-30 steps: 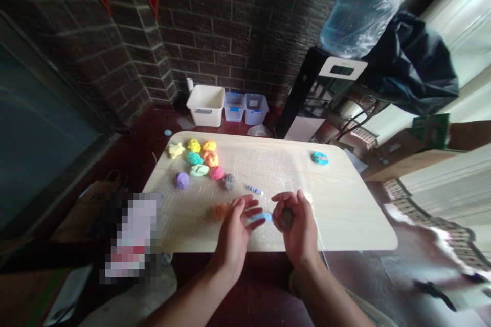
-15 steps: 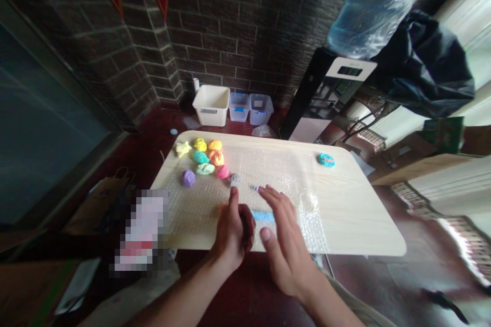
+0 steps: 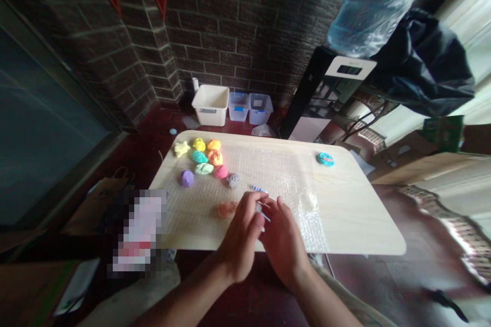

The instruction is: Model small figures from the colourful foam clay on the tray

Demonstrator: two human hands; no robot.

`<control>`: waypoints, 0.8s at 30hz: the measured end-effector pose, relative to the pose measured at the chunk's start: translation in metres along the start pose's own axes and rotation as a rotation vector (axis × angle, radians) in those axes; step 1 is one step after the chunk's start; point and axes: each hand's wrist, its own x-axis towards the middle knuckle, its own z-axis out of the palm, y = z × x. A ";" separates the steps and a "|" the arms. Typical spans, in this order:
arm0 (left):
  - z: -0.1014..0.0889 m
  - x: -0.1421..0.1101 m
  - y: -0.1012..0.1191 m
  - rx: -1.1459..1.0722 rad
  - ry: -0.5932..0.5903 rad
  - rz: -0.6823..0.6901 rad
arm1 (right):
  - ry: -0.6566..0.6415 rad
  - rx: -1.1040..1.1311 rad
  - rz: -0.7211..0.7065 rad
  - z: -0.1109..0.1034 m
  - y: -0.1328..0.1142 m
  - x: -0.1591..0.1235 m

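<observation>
My left hand and my right hand are together above the near middle of the table, fingers curled towards each other. Anything between them is hidden by the fingers. A sliver of light blue shows in the gap; whether it is held or lies beneath is unclear. Just beyond my fingertips lies a small blue-and-white striped piece. Left of my left hand is a brown-orange clay lump, with a grey lump farther back.
Bubble wrap covers much of the pale table. Several coloured clay lumps, among them a purple one and a pink one, sit at the left. A turquoise round object lies far right. Bins stand behind.
My hands were apart, the right one with its fingers stretched out. They have come together with fingers curled, uncovering more of the brown-orange lump and the striped piece.
</observation>
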 end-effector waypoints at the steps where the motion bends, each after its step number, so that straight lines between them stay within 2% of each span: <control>1: 0.004 -0.007 -0.001 0.110 -0.109 0.072 | 0.028 0.042 0.017 0.001 0.003 0.000; 3: 0.012 -0.018 -0.003 0.289 -0.329 0.154 | 0.130 0.119 0.037 0.000 0.005 0.004; 5: 0.015 -0.023 -0.003 0.380 -0.425 0.213 | 0.178 0.142 0.096 -0.004 0.000 0.009; 7: 0.013 -0.023 -0.001 0.408 -0.364 0.280 | 0.228 0.078 0.038 -0.009 -0.010 0.014; 10: 0.003 -0.014 0.003 0.330 -0.126 0.312 | 0.303 -0.063 -0.079 -0.016 -0.029 0.019; 14: -0.009 0.001 -0.002 0.133 0.103 0.088 | 0.284 -0.079 -0.098 -0.017 -0.044 0.020; 16: -0.008 0.006 -0.006 0.012 0.169 -0.048 | 0.261 -0.055 -0.080 -0.017 -0.046 0.020; 18: 0.000 0.008 -0.009 -0.208 0.213 -0.205 | 0.249 -0.073 -0.083 -0.017 -0.044 0.019; 20: 0.010 0.007 -0.008 -0.535 0.230 -0.400 | 0.249 -0.188 -0.180 -0.017 -0.039 0.016; 22: 0.020 0.005 -0.007 -0.863 0.192 -0.591 | 0.226 -0.419 -0.367 -0.015 -0.032 0.008; 24: 0.024 0.004 -0.008 -1.089 0.153 -0.700 | 0.083 -0.731 -0.511 -0.009 -0.023 -0.003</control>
